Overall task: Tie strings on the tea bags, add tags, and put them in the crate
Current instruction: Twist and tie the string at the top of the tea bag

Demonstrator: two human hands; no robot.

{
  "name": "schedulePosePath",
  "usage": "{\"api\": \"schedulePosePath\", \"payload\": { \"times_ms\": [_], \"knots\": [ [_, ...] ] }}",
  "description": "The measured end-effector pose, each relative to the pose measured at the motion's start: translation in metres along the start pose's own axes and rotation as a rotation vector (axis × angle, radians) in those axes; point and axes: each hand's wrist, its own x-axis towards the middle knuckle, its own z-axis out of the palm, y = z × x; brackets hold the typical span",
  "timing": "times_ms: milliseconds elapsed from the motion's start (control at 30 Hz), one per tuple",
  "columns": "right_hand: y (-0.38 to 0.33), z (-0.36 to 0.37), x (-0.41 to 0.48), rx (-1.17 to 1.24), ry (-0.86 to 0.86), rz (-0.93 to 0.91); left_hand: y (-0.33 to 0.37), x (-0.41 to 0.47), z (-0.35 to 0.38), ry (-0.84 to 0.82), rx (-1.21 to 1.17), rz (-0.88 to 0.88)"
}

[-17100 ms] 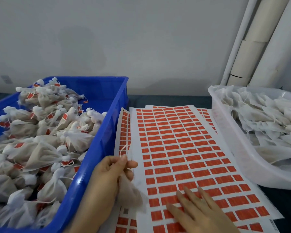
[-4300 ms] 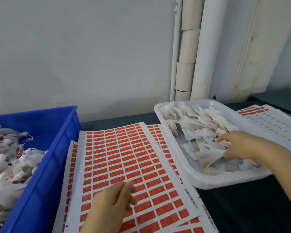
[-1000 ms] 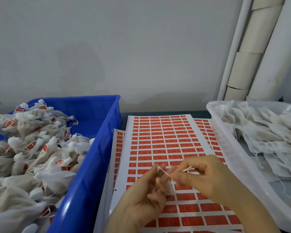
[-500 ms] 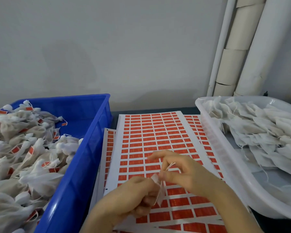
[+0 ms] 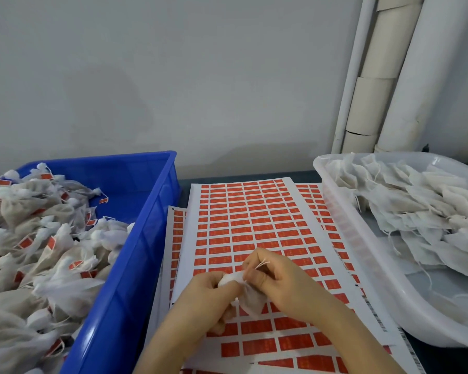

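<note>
White mesh tea bag [image 5: 250, 298] is held over the tag sheet [image 5: 254, 217]: neck gripped by L hand [image 5: 200, 300], string [image 5: 262, 264] ends pinched by R hand [image 5: 281, 282]. Knot is best drawn snug at neck, w/o tearing mesh.

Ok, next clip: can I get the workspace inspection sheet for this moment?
Surface: dark table, red tag sheets spread over its middle.
Job's things: blue crate holds tied, tagged bags; white tray holds untied bags; one tea bag in the hands, no tag seen on it.
Clutter: nothing seen.
Hands: left hand grips the tea bag's gathered top; right hand pinches its string.
Cables: nothing seen.
Surroundings: grey wall, white pipes at right.
</note>
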Motion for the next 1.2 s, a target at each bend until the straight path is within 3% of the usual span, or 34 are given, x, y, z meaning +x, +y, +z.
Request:
{"api": "schedulePosePath", "payload": {
  "times_ms": [233,400,567,800,933,1067,1200],
  "knots": [
    [0.003,0.004,-0.001,-0.061,0.109,-0.075,-0.008,0.010,-0.001,0.142,-0.014,0.040],
    [0.003,0.004,-0.001,-0.103,0.131,-0.117,-0.012,0.017,0.007,0.368,0.107,0.284],
    [0.001,0.011,0.001,-0.179,0.110,-0.118,-0.019,0.022,0.014,0.565,0.202,0.388],
    [-0.001,0.018,0.001,-0.213,0.150,-0.122,-0.013,0.021,0.015,0.898,0.022,0.489],
    [-0.002,0.015,0.002,-0.292,0.188,-0.151,-0.017,0.025,0.015,0.751,-0.074,0.332],
    [-0.003,0.016,0.002,-0.340,0.204,-0.189,-0.012,0.023,0.013,0.467,-0.444,0.072],
    [-0.002,0.020,0.002,-0.351,0.204,-0.178,-0.013,0.021,0.012,0.317,-0.681,0.029]
  ]
}}
